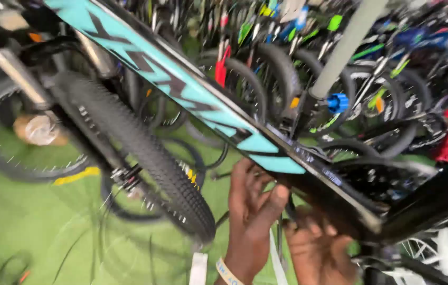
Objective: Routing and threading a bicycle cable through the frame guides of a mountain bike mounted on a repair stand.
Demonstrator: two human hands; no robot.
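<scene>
— Where's the frame?
— The turquoise-and-black bicycle frame tube slants over the green floor. My left hand is curled around its underside, thumb pressed on.
— And the right?
— My right hand cups beneath it, fingers blurred; grip unclear. The knobby black tyre hangs alongside, so I'd go slowly.

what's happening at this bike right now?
A person has both bare hands on the underside of a teal and black bicycle frame. The left hand presses against the frame's lower edge, thumb up on it; the right hand is beside it, under the black part near the crank area. The knobby front tyre hangs to the left above green flooring. Many other bicycles stand packed behind. The picture is motion-blurred, so what the fingers grip is unclear.
</scene>
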